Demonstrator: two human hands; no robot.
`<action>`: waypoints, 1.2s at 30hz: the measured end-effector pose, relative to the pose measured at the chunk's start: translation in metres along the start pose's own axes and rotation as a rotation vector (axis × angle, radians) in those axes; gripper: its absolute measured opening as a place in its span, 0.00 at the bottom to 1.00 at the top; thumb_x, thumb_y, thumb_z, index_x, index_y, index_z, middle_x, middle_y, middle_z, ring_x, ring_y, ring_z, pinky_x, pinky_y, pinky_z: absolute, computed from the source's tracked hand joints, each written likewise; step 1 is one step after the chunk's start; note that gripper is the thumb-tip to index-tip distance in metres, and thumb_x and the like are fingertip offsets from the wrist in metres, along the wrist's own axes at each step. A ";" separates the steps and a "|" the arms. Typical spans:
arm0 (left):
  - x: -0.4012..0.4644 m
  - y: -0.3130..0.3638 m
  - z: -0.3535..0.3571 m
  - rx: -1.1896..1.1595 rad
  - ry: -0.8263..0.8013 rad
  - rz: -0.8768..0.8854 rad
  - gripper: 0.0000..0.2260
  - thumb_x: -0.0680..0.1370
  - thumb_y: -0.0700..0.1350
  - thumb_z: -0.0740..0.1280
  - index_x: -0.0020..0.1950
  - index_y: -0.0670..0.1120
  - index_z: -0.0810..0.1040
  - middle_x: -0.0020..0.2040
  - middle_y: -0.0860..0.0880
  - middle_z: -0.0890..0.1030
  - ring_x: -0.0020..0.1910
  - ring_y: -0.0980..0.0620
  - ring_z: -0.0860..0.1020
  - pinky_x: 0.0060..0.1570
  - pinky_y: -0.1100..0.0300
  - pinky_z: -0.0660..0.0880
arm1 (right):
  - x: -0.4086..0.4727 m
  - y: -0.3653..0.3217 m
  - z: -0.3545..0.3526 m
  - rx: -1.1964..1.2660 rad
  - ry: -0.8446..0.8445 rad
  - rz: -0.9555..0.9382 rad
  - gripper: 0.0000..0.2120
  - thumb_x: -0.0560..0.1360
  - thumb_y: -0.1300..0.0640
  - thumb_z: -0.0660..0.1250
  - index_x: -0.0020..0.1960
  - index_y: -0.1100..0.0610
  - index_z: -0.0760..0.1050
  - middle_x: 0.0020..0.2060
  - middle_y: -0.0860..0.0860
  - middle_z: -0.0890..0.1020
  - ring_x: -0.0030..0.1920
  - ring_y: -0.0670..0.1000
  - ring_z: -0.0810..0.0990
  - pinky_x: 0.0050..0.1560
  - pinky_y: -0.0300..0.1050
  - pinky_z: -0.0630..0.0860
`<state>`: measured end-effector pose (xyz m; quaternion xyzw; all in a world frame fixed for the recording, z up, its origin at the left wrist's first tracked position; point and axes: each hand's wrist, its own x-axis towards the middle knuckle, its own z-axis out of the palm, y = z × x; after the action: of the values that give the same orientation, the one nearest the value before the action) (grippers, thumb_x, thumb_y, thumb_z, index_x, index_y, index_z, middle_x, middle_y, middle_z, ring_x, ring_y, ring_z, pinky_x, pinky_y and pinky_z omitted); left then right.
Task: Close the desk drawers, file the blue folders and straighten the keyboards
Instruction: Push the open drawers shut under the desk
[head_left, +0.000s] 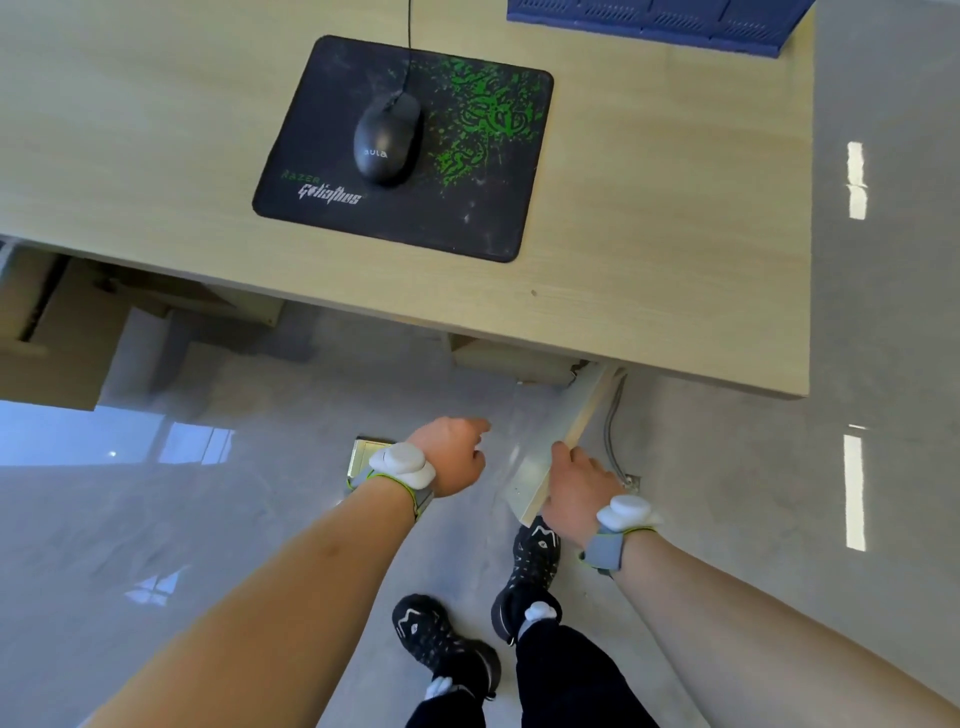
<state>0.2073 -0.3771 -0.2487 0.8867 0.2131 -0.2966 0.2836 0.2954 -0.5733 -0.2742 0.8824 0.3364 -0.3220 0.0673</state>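
While my right hand (576, 486) grips the open drawer (558, 447) front's edge under the desk (649, 249), my left hand (454, 452) hovers loosely curled, holding nothing; stiff board, probably slides easily with a push there.

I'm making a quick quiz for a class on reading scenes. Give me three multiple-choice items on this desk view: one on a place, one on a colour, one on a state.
1. Where does the black mouse lie?
A. on the mouse pad
B. on the floor
C. on the blue tray

2. What colour is the splatter print on the mouse pad?
A. red
B. green
C. yellow

3. What is the right hand doing?
A. hanging free
B. resting on the mouse
C. touching the edge of the pale wooden panel that sticks out under the desk

Answers: 1 A, the mouse sits on the left half of the pad. 2 B, the pattern is bright green on black. 3 C, its fingers lie on the panel's edge, while the left hand touches nothing.
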 end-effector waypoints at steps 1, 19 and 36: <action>-0.009 -0.005 0.001 -0.015 0.028 0.002 0.21 0.79 0.45 0.59 0.72 0.50 0.71 0.62 0.50 0.82 0.62 0.43 0.79 0.58 0.50 0.78 | -0.004 -0.005 0.001 -0.019 -0.005 0.004 0.24 0.73 0.53 0.63 0.67 0.55 0.64 0.56 0.54 0.75 0.52 0.58 0.78 0.42 0.49 0.68; -0.057 -0.063 0.027 -0.026 0.011 -0.079 0.26 0.78 0.47 0.58 0.77 0.53 0.64 0.67 0.48 0.78 0.61 0.43 0.79 0.58 0.50 0.79 | 0.012 -0.049 0.000 0.039 -0.134 -0.010 0.39 0.75 0.58 0.60 0.81 0.63 0.45 0.75 0.56 0.63 0.69 0.60 0.68 0.67 0.54 0.71; 0.013 -0.037 0.002 -0.065 0.084 -0.127 0.23 0.75 0.38 0.59 0.70 0.51 0.71 0.68 0.52 0.74 0.58 0.43 0.79 0.54 0.52 0.78 | 0.065 -0.058 -0.015 0.058 -0.025 -0.236 0.45 0.71 0.56 0.61 0.81 0.54 0.40 0.74 0.51 0.60 0.74 0.55 0.59 0.64 0.56 0.69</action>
<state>0.1964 -0.3479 -0.2723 0.8734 0.2902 -0.2694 0.2836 0.3034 -0.4881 -0.2966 0.8341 0.4277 -0.3482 0.0078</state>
